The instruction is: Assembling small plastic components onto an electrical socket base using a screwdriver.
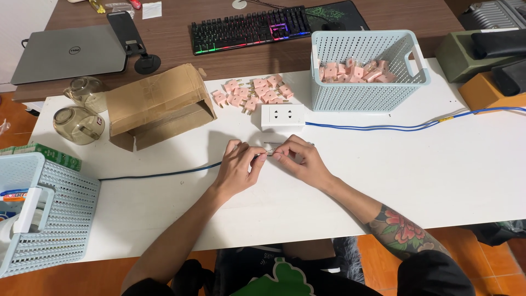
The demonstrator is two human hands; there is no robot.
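Both my hands meet at the middle of the white table (416, 181). My left hand (236, 167) pinches the end of a dark blue cable (159, 175) that runs off to the left. My right hand (300, 159) grips a thin metal tool (272, 144) and touches the cable's tip; the tip itself is hidden by my fingers. Just beyond my hands lies a white socket box (282, 117) with a blue wire (383, 127) leading right. Behind it lie several pink plug adapters (253, 94).
A pale blue basket (367, 90) with more pink adapters stands at the back right. An open cardboard box (156, 107) and two glass cups (78, 124) sit at the left, another basket (46, 219) at the near left. Laptop (68, 52) and keyboard (249, 28) lie behind.
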